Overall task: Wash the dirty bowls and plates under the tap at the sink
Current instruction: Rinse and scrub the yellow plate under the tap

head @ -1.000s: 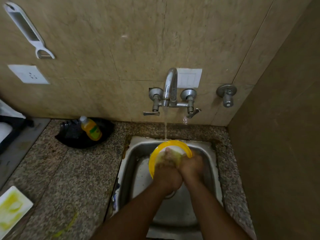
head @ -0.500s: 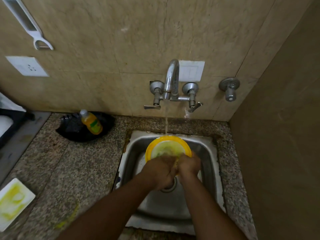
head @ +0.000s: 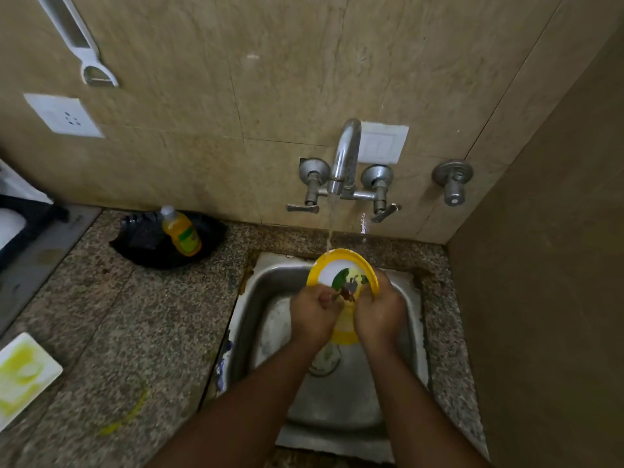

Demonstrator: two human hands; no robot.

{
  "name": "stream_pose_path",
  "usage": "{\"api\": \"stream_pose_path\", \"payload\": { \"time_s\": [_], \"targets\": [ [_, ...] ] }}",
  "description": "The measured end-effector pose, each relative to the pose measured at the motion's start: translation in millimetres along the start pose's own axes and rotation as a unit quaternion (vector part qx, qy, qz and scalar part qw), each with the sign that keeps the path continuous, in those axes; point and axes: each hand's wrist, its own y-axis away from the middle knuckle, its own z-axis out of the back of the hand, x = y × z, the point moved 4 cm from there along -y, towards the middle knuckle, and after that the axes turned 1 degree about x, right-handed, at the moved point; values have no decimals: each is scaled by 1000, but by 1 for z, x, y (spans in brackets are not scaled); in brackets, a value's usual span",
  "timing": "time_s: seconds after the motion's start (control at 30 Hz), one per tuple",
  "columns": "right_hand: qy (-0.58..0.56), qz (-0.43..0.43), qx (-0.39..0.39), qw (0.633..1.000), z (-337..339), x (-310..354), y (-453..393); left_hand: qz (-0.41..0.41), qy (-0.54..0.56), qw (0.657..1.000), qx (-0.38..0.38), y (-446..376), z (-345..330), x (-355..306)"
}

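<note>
**Yellow-rimmed plate held under the running tap**

The fingers (head: 324,298) of the left hand (head: 315,315) are curled over the near left edge of the plate (head: 337,268), with the thumb pressed against its face. The fingers of the right hand (head: 380,310) are wrapped round the plate's right edge, so the plate is gripped from both sides. The plate is held tilted over the sink (head: 266,298), its face turned toward the camera; a yellow rim, a white centre and a printed picture can be seen. A thin stream of water (head: 330,224) is poured from the tap (head: 344,157) onto the plate's far left rim. On the desk (head: 152,315) to the left, a yellow bottle (head: 182,231) is propped in a black tray (head: 141,251) against the wall. A white dish smeared with yellow (head: 23,373) is set at the desk's left edge. A white peeler (head: 84,45) is hung on the wall above a socket (head: 64,114).
</note>
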Motion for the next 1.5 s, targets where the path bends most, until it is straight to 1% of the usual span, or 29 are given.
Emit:
{"api": "stream_pose_path", "payload": {
  "time_s": [0.03, 0.07, 0.1, 0.13, 0.2, 0.23, 0.27, 0.33, 0.4, 0.43, 0.53, 0.6, 0.63, 0.67, 0.7, 0.77, 0.83, 0.93, 1.0, 1.03, 1.1, 1.13, 1.17, 1.23, 1.3, 1.33, 1.37, 1.43, 1.5],
  "targets": [
    [-39, -51, 22, 998, -3, -7, -5, -98, -77, 992, 3, 3, 0, -15],
    [-84, -113, 40, 989, -8, -17, -12, -189, -147, 971, 26, 7, -4, -26],
    [-122, -166, 58, 977, -14, -28, -17, -253, -202, 944, 67, 10, -7, -35],
    [-151, -205, 72, 964, -20, -35, -21, -280, -250, 918, 126, 12, -10, -37],
    [-179, -242, 99, 948, -33, -47, -27, -262, -355, 860, 258, 13, -15, -29],
    [-182, -244, 106, 947, -40, -48, -27, -237, -397, 836, 296, 12, -13, -26],
    [-179, -242, 101, 948, -52, -58, -28, -200, -424, 826, 314, 8, -9, -21],
    [-181, -245, 70, 950, -60, -60, -21, -122, -449, 826, 318, -2, 1, -15],
    [-215, -266, 44, 939, -67, -66, -17, -84, -456, 828, 316, -4, 5, -16],
    [-222, -283, 31, 933, -74, -78, -20, -84, -449, 826, 330, 1, 4, -18],
    [-218, -301, 14, 928, -117, -143, -50, -142, -377, 823, 401, 23, 2, -22],
    [-208, -313, 26, 926, -116, -131, -38, -153, -342, 827, 420, 24, 10, -14],
    [-210, -304, 39, 928, -92, -94, -19, -156, -350, 827, 412, 19, 13, -9],
    [-215, -301, 56, 927, -77, -67, -2, -156, -382, 820, 396, 11, 14, -2],
    [-219, -304, 61, 925, -73, -59, 8, -147, -428, 804, 387, 2, 15, 4],
    [-238, -310, 48, 919, -70, -56, 19, -105, -476, 778, 396, -8, 12, 8],
    [-267, -324, 36, 907, -72, -60, 20, -106, -462, 772, 423, -2, 12, -1],
    [-287, -337, 40, 896, -64, -64, 13, -109, -407, 785, 455, 25, 21, -7],
    [-293, -332, 52, 895, -64, -60, 18, -114, -431, 779, 441, 29, 31, -2],
    [-298, -325, 63, 895, -65, -54, 25, -123, -458, 774, 419, 23, 34, 1],
    [-295, -326, 76, 895, -74, -47, 37, -144, -538, 736, 386, 6, 38, 4],
    [-288, -319, 71, 900, -75, -45, 38, -145, -552, 725, 385, 0, 37, 5],
    [-284, -318, 61, 902, -75, -44, 38, -143, -548, 725, 393, -1, 34, 3],
    [-273, -317, 27, 908, -70, -42, 30, -164, -510, 735, 415, 4, 27, -1],
    [-258, -305, 13, 917, -64, -45, 20, -175, -419, 772, 444, 19, 21, -7],
    [-246, -302, 13, 921, -61, -44, 19, -163, -372, 797, 448, 25, 22, -10],
    [-237, -291, 19, 927, -61, -44, 19, -150, -348, 811, 446, 28, 25, -10],
    [-214, -272, 25, 938, -64, -43, 26, -115, -368, 825, 414, 26, 30, -3],
    [-184, -253, 17, 949, -66, -39, 34, -74, -448, 812, 366, 18, 32, 8]
  ]
}}
